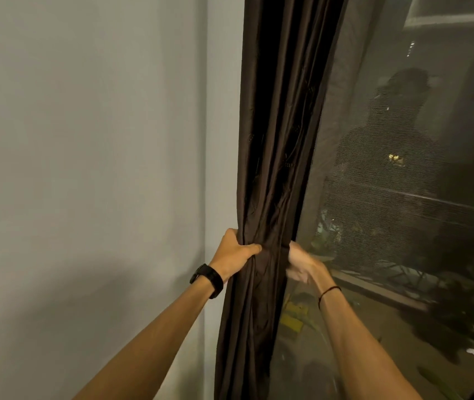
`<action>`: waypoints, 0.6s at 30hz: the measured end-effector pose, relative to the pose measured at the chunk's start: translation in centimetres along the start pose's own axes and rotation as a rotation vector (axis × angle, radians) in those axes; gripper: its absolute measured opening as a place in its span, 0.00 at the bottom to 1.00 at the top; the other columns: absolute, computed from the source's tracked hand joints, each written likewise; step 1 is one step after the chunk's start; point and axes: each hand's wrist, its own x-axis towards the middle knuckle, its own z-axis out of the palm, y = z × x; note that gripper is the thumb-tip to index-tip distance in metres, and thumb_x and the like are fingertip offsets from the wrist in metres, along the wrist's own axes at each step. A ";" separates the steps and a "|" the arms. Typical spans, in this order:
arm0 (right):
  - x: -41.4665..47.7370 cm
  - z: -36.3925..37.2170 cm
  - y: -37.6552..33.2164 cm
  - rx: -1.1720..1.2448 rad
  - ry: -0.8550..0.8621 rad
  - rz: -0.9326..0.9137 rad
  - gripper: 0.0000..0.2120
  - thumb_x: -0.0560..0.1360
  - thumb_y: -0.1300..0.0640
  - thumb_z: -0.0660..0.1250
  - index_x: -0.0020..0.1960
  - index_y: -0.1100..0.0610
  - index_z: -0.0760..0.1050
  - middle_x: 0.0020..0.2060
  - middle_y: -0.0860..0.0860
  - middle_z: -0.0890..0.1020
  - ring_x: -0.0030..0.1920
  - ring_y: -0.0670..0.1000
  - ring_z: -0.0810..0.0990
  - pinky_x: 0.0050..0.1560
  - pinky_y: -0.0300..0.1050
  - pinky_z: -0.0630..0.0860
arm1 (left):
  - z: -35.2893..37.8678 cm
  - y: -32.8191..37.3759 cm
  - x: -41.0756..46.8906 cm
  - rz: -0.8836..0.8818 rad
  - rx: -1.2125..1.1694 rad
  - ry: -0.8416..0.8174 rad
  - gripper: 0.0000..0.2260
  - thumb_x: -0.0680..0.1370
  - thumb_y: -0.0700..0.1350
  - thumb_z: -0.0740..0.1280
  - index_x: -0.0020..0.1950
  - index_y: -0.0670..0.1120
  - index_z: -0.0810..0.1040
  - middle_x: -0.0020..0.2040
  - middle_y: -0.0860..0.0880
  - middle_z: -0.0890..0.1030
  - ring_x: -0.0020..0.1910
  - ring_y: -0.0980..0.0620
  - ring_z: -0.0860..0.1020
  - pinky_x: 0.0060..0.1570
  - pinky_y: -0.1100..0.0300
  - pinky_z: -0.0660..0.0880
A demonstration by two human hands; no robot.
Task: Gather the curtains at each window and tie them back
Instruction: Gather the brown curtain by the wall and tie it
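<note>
A dark brown curtain [276,134] hangs bunched into a narrow column at the left edge of the window. My left hand [234,254], with a black watch on the wrist, grips the bunch from its left side, thumb pressed across the front folds. From the right side my right hand [299,264] holds the same bunch at the same height, its fingers curled into the fabric and blurred. No separate tie-back is visible; the folds between my hands hide whatever lies there.
A plain grey wall [86,168] fills the left half. To the right is the window [403,197] with a mesh screen, dark outside, showing a dim reflection of a person. A sill [380,290] runs below it.
</note>
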 end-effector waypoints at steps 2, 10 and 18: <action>0.3 -0.1 0.5 -0.113 -0.044 -0.042 0.05 0.80 0.58 0.68 0.54 0.55 0.83 0.47 0.51 0.88 0.52 0.53 0.85 0.55 0.46 0.81 | -0.6 0.2 0.0 0.019 0.015 0.026 0.08 0.76 0.38 0.75 0.53 0.46 0.79 0.54 0.43 0.84 0.54 0.46 0.84 0.56 0.55 0.82; -1.1 -1.6 0.6 -1.271 0.472 -0.466 0.12 0.82 0.49 0.67 0.41 0.52 0.77 0.36 0.49 0.76 0.45 0.58 0.80 0.43 0.55 0.76 | 0.5 0.5 1.2 0.116 0.324 0.271 0.09 0.75 0.41 0.75 0.41 0.36 0.83 0.39 0.41 0.85 0.39 0.45 0.84 0.41 0.53 0.83; -5.6 4.1 0.8 -1.348 0.284 -1.126 0.17 0.76 0.45 0.70 0.35 0.56 0.82 0.55 0.50 0.81 0.61 0.53 0.75 0.54 0.50 0.66 | 3.6 0.5 0.1 0.202 0.655 0.307 0.17 0.78 0.39 0.62 0.29 0.44 0.65 0.28 0.52 0.67 0.27 0.57 0.63 0.28 0.61 0.60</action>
